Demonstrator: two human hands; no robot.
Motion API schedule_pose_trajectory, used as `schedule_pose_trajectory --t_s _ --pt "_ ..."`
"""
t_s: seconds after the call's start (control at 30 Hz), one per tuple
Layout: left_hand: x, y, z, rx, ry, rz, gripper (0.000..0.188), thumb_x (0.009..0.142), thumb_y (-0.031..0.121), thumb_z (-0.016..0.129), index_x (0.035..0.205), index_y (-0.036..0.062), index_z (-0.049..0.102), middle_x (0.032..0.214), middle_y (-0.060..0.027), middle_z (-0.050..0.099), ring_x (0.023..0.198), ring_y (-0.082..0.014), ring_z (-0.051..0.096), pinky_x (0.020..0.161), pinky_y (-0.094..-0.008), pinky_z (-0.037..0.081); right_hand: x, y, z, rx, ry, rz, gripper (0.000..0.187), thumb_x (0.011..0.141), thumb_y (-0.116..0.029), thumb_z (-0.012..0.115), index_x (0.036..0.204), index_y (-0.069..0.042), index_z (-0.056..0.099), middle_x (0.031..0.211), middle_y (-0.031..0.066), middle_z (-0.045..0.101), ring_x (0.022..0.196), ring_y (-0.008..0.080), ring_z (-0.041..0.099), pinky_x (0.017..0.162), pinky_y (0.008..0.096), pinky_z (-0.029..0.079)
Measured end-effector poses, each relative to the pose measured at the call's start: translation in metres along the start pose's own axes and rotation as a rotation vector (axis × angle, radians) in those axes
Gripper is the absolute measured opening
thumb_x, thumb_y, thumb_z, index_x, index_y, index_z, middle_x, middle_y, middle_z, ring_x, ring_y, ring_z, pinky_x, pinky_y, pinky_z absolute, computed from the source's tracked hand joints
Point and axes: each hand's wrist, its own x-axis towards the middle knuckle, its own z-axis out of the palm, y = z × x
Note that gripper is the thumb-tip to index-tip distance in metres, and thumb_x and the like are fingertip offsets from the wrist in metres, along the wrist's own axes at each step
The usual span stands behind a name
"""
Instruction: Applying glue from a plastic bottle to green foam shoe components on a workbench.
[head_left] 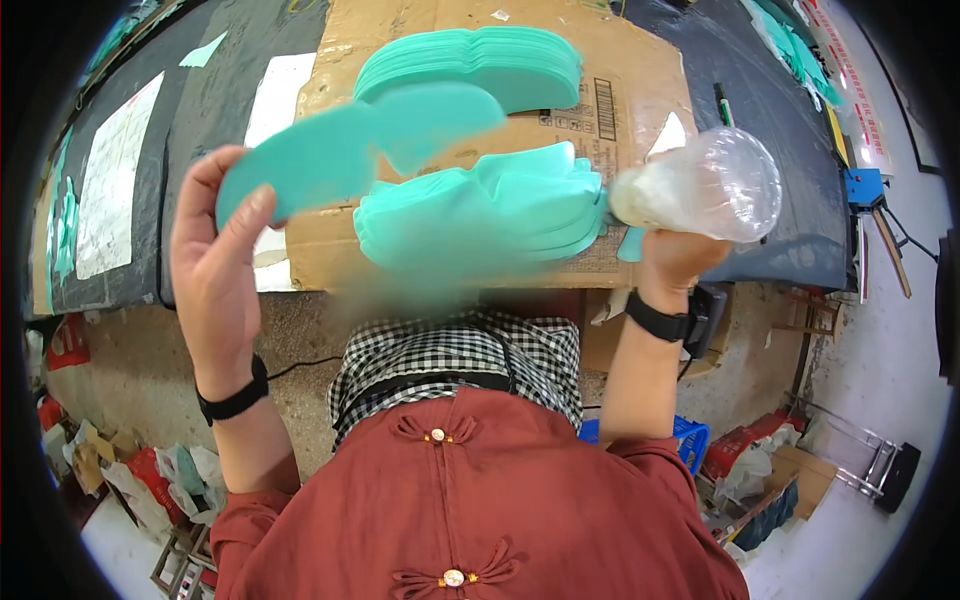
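My left hand (pixel 222 230) pinches a flat teal eye-mask-shaped piece (pixel 300 160) at its left end, thumb on top. The piece is raised over the cardboard, its right end overlapping a neat stack of similar teal pieces (pixel 470 62). Nearer to me lies a looser, fanned pile of teal pieces (pixel 490 205), its front left part blurred. My right hand (pixel 685 256) is closed round a clear plastic bottle (pixel 735 180), tipped so that its whitish narrow end points left toward the loose pile. The bottle hides most of my right fingers.
Under the piles a brown cardboard sheet (pixel 640 60) covers part of the dark table (pixel 225 110). White sheets (pixel 120 175) lie at the left. A green pen (pixel 722 104) rests beyond the bottle, and a blue clamp-like tool (pixel 866 186) sits off the right edge.
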Motion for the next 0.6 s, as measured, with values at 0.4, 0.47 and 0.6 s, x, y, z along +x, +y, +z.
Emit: schedule_pose_trajectory --t_s 0.4,0.47,0.6 --pt "-0.017 -0.006 0.006 -0.143 0.077 -0.114 0.039 0.098 0.005 0.062 0.136 0.0028 0.053 0.119 -0.0053 0.064 0.100 -0.0119 0.061 0.087 -0.0284 0.050 -0.014 -0.028 0.014 0.816 -0.096 0.153 0.053 0.099 -0.046 0.051 0.108 0.005 0.061 0.094 0.0196 0.067 0.087 0.0308 0.067 0.079 0.0436 0.057" --pt "-0.023 0.000 -0.008 -0.156 0.124 -0.093 0.039 0.099 0.004 0.060 0.138 0.0024 0.052 0.121 -0.0063 0.065 0.101 -0.0131 0.062 0.089 -0.0294 0.050 -0.023 -0.052 0.013 1.063 -0.191 0.284 0.058 0.101 -0.049 0.045 0.107 0.005 0.064 0.095 0.0189 0.068 0.085 0.0294 0.067 0.078 0.0419 0.056" --pt "-0.023 0.006 -0.016 -0.152 0.187 -0.053 0.037 0.099 0.006 0.062 0.135 0.0023 0.053 0.121 -0.0077 0.065 0.105 -0.0148 0.065 0.091 -0.0298 0.055 -0.038 -0.088 0.016 1.291 -0.392 0.383 0.070 0.105 -0.055 0.033 0.106 0.004 0.070 0.095 0.0177 0.071 0.082 0.0266 0.067 0.076 0.0383 0.055"
